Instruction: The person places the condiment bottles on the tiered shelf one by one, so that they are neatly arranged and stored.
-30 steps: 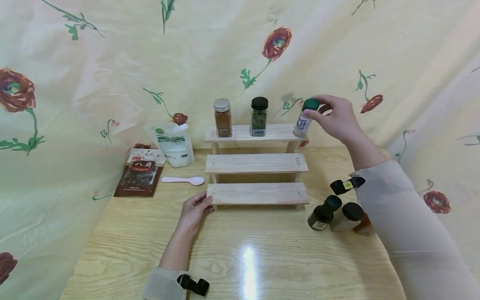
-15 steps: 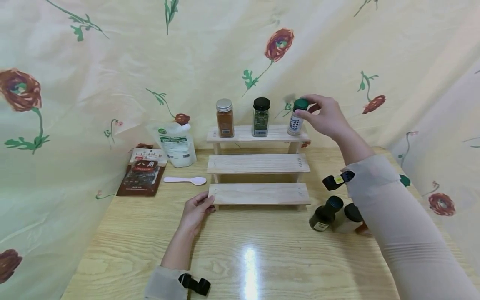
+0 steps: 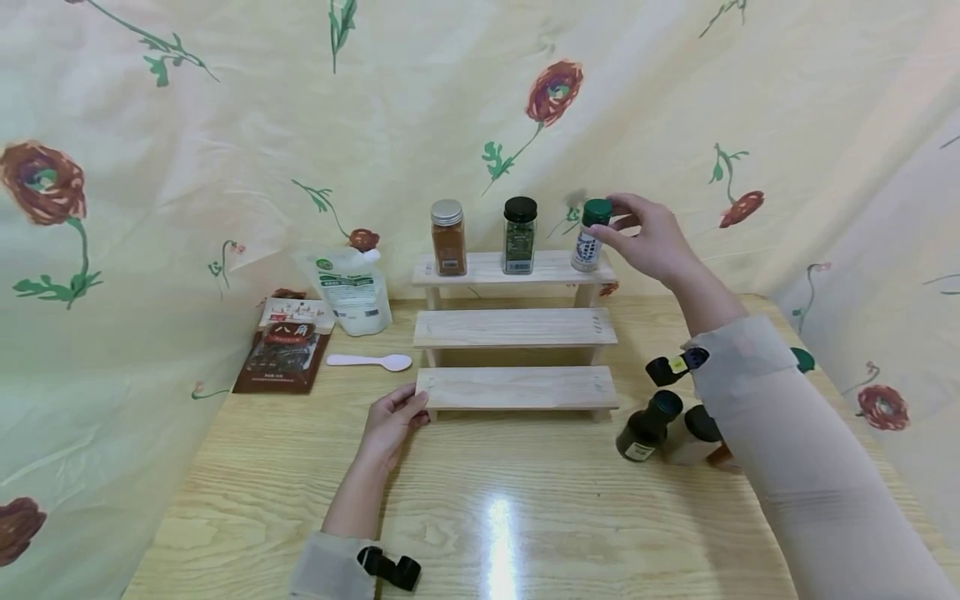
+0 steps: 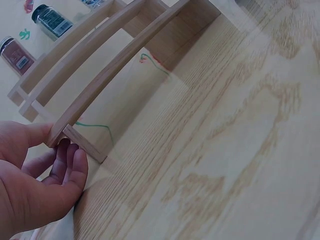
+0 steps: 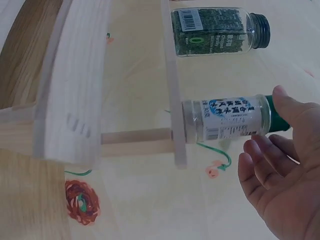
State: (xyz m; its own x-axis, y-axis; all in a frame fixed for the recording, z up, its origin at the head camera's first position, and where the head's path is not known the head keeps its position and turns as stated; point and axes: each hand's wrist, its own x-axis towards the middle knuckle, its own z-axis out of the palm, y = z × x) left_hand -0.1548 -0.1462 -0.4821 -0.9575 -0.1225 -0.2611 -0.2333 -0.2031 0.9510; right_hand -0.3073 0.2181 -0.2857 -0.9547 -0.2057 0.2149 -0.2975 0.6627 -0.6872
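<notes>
My right hand (image 3: pixel 651 240) pinches the green cap of a small white-labelled spice jar (image 3: pixel 587 248), which stands upright at the right end of the top tier of a three-step wooden rack (image 3: pixel 517 329). In the right wrist view the jar's base (image 5: pixel 190 122) meets the shelf, with thumb and fingers at its cap. Along the same tier stand a jar of green flakes (image 3: pixel 520 237) and a silver-capped jar of orange-brown powder (image 3: pixel 448 240). Down at the front left corner, my left hand (image 3: pixel 390 427) grips the end of the lowest step between thumb and curled fingers.
Right of the rack stand a dark bottle (image 3: pixel 647 427) and a black-capped jar (image 3: pixel 693 435); a reddish jar and a green cap (image 3: pixel 804 360) are partly behind the right sleeve. To the left lie a white spoon (image 3: pixel 370 362), a brown packet (image 3: pixel 285 346) and a white pouch (image 3: pixel 351 292).
My right hand has moved slightly left with the green-capped jar, which has gone from tilted to upright on the top tier. The left hand keeps its place on the rack.
</notes>
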